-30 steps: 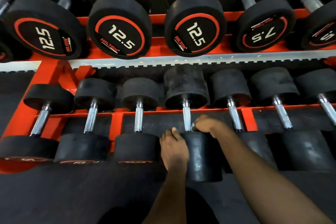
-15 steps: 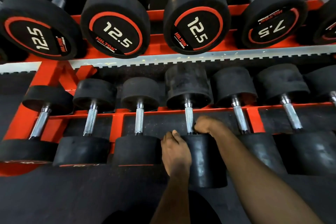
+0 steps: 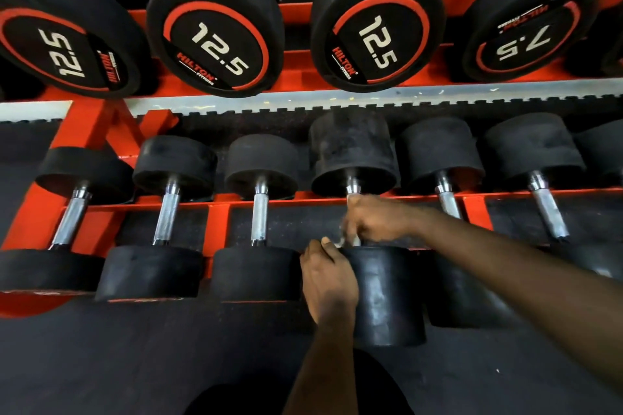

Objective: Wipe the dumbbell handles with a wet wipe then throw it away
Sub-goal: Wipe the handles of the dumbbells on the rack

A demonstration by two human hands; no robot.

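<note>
Sliding up the shiny metal handle (image 3: 353,186), the right hand (image 3: 374,222) squeezes a white wet wipe (image 3: 345,237); the left hand (image 3: 328,280) still grips the big black dumbbell (image 3: 384,300).

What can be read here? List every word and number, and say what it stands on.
"12.5", "HILTON": left top-rack dumbbell end.
"12.5", "HILTON FITNESS": second end.
"12.5", "HILTON FITNESS": third end.
"7.5", "HILTON", upside down: fourth end.
Lower-row end labels: seen edge-on, unreadable.
</note>
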